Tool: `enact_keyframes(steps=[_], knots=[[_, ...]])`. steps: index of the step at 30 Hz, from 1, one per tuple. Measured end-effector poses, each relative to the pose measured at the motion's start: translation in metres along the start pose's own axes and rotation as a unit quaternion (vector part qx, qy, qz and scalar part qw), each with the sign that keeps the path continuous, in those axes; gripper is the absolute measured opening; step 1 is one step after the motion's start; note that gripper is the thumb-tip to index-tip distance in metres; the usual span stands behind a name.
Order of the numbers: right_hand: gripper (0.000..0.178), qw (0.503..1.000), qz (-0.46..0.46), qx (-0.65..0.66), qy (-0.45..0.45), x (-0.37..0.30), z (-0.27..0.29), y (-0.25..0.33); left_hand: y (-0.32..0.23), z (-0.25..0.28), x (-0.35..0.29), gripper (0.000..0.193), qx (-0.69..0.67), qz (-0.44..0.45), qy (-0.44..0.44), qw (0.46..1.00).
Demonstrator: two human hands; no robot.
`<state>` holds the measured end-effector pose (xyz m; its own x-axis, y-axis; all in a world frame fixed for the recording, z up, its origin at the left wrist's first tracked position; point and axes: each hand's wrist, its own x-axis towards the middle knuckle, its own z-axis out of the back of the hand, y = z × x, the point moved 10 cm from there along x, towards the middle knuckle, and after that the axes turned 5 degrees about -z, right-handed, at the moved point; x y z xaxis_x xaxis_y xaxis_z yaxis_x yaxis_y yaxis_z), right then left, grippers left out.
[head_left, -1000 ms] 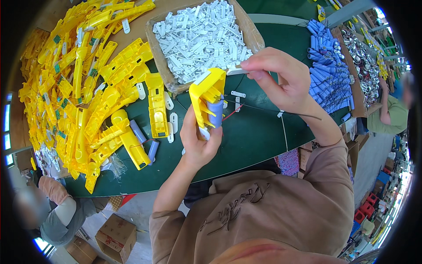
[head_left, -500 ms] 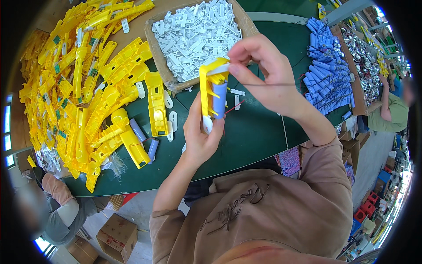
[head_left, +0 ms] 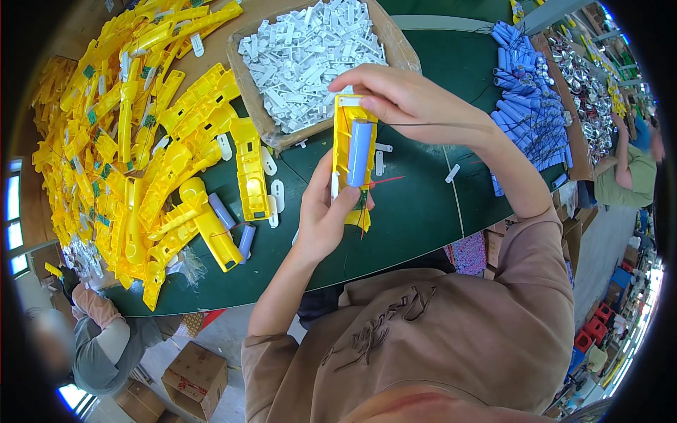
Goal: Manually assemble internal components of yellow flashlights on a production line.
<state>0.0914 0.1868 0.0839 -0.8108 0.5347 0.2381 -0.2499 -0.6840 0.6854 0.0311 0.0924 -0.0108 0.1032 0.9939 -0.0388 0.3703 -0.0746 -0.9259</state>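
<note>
My left hand [head_left: 323, 222] is closed around the lower part of a yellow plastic housing [head_left: 340, 151], whose hollow side faces up. Inside lies a blue cylindrical battery [head_left: 359, 151], with my left thumb at its lower end. A red wire and a dark wire trail from the housing, and a bit of green circuit board [head_left: 362, 201] shows below the battery. Across the housing's far end sits a small white plastic strip [head_left: 350, 101]. My right hand [head_left: 405, 106] pinches that end, thumb on the strip and fingers over the edge; its fingertips are partly hidden.
A cardboard box [head_left: 257, 116] of small white plastic parts stands beyond my hands. Yellow housings [head_left: 130, 141] heap up at left. Blue batteries with wires [head_left: 525, 113] pile at right, beside a tray of shiny metal parts [head_left: 582, 92]. Other people sit at far left and far right.
The housing has turned from edge-on so its hollow side with the battery faces up. The white strip, earlier slanting out from the end in my right fingers, now lies across that end.
</note>
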Motion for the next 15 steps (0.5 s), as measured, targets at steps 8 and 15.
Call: enact_keyframes(steps=[8, 15], knots=[[0.037, 0.957, -0.108, 0.269, 0.023, -0.012, -0.013, -0.038, 0.010, 0.005, 0.002, 0.051, -0.062, 0.023, -0.019, 0.998], [0.043, 0.969, -0.098, 0.223, -0.045, -0.015, -0.028, -0.015, 0.000, 0.006, -0.003, 0.051, 0.007, -0.018, -0.041, 0.999]])
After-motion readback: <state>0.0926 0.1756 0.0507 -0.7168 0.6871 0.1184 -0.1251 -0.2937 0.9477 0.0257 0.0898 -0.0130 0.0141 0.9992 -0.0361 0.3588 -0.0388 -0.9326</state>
